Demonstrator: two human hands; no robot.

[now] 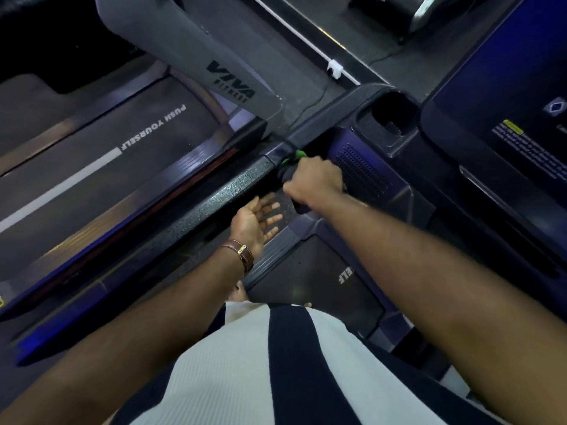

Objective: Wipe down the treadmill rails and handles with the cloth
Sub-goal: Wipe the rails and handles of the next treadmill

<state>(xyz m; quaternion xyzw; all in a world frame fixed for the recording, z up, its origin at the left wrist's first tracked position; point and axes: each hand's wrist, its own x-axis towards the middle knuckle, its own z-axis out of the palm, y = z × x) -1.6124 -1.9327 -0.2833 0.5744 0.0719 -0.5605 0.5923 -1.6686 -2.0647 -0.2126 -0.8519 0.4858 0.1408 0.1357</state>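
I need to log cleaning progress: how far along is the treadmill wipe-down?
Nothing shows as finished. In hand: the right hand grips a dark cloth with green trim against the black textured handrail near the console. The left hand hovers open below. The rail's beaded lower stretch looks left to do.

Both bare forearms reach from the bottom of the frame up toward its centre. The right arm runs in from the lower right, nearly straight, and ends in the right hand (313,180) just above the middle of the frame; it shows its back to the camera, knuckles up, with its fingers curled under into a closed grip. The left arm comes from the lower left, with a brown strap round the wrist. The left hand (256,220) sits just below and left of the right hand, palm turned up and toward the camera, its fingers (271,216) spread, loosely extended and holding nothing.
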